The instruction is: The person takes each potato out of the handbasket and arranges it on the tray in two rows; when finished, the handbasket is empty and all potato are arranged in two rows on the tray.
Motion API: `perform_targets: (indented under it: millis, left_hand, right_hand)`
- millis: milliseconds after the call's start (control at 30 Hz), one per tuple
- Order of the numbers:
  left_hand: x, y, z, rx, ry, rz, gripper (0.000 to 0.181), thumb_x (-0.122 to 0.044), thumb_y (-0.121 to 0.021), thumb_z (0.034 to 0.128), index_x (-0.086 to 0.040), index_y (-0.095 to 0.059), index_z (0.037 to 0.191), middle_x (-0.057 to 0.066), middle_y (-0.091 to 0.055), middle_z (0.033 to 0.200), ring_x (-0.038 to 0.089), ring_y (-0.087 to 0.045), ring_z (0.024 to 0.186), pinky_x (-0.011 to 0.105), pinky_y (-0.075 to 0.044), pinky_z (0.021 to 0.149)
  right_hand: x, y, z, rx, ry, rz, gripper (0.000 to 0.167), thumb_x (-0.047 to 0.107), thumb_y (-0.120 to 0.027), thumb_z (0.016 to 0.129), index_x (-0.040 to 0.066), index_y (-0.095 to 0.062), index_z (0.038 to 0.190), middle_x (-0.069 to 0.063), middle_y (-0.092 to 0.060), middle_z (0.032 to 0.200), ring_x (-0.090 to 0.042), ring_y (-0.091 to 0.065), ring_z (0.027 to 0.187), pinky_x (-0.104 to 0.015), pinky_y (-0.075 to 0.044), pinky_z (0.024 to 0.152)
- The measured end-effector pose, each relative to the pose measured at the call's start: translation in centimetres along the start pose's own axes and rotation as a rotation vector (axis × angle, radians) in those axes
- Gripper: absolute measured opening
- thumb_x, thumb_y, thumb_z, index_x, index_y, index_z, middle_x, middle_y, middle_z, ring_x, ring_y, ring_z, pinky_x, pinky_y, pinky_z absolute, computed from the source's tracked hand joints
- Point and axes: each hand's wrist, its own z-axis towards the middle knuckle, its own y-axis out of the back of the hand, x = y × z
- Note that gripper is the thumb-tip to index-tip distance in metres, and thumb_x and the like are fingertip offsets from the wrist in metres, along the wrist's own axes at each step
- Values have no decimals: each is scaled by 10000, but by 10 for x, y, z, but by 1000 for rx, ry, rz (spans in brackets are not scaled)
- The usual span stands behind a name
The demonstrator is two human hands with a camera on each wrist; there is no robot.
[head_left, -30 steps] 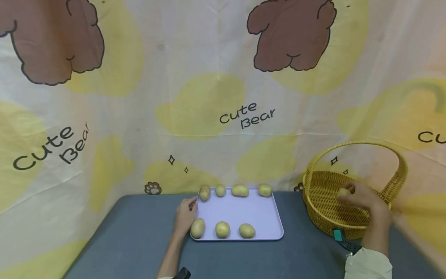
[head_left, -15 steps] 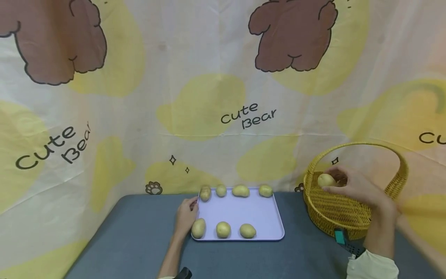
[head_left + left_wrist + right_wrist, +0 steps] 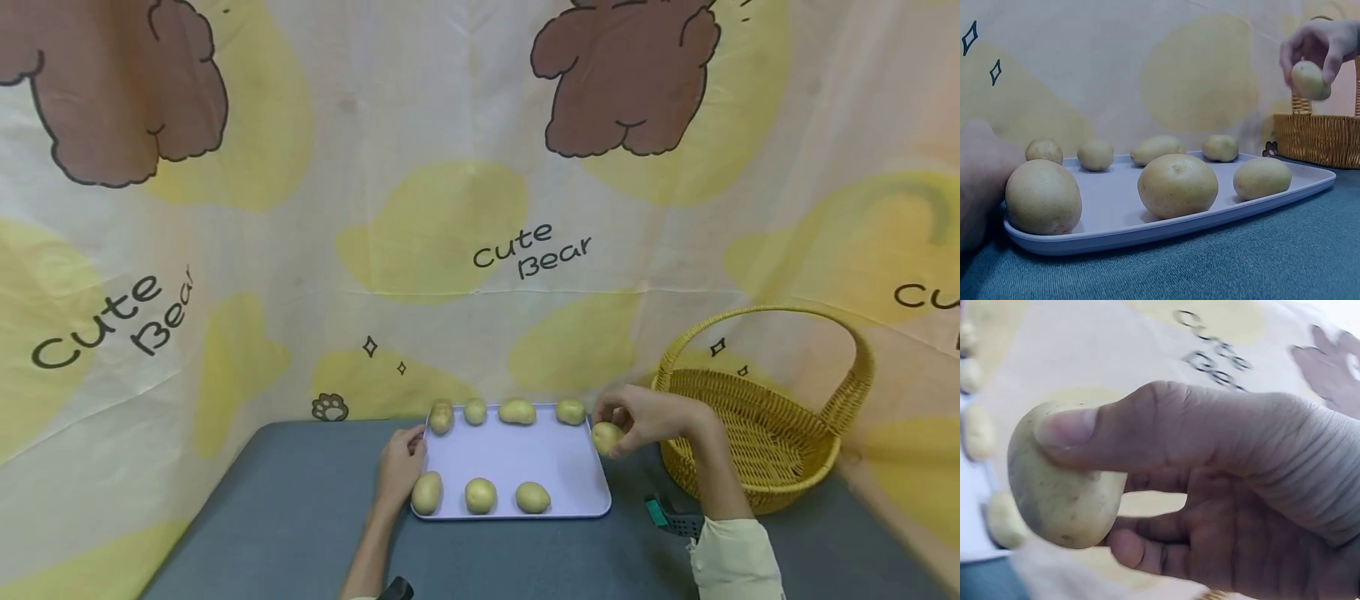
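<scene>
My right hand [image 3: 648, 417] pinches a potato [image 3: 606, 438] between thumb and fingers, above the right edge of the pale lilac tray [image 3: 525, 454]. In the right wrist view the thumb presses on this potato [image 3: 1066, 494]. At the tray's left rim my left hand [image 3: 400, 465] grips the edge, with its fingers curled there; the left wrist view shows only part of that hand [image 3: 982, 181]. Several potatoes line the tray's back edge, among them a long one [image 3: 517, 411]. Three more stand along its front, the middle one [image 3: 481, 496] roundish.
A yellow wicker basket [image 3: 750, 492] with a tall arched handle stands right of the tray, behind my right forearm. The dark grey table [image 3: 300, 517] ends at a printed cloth [image 3: 420, 333] hanging behind it. Part of another arm [image 3: 900, 517] shows at the far right.
My right hand has lifted the potato out of the basket and carried it left to the tray's right edge. The left hand and the potatoes on the tray stay put.
</scene>
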Motion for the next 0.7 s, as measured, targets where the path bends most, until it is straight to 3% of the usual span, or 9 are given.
perform_targets:
  millis: [267,400,500,700]
  left_hand:
    - [1,3,3,-10,-8,12,290,5,-616,949,74,-736,1204,189,-712,1017,276,-700,927,384,-603,857]
    - [2,3,2,-10,4,6,292,0,-620,950,78,-733,1207,194,-709,1019,284,-701,935,392,-608,863]
    - [3,3,2,-2,14,9,298,-3,-617,953,75,-730,1218,192,-710,1027,280,-701,946,391,-605,872]
    - [5,1,3,15,7,13,312,-8,-604,959,72,-722,1236,196,-711,1043,288,-698,965,420,-598,890]
  right_hand:
    - [1,-34,42,225,-243,-92,299,49,-874,696,190,-725,914,80,-681,891,-108,-601,841,-236,-490,723]
    - [-3,-43,54,315,-283,-82,294,17,-863,709,185,-746,920,82,-698,851,-56,-595,799,-209,-478,707]
    - [-4,-48,58,347,-300,-58,277,2,-855,728,181,-761,917,78,-714,855,-57,-604,803,-219,-486,709]
    - [-2,-53,60,331,-321,-53,281,1,-845,727,225,-796,890,93,-731,906,-83,-617,841,-264,-508,735]
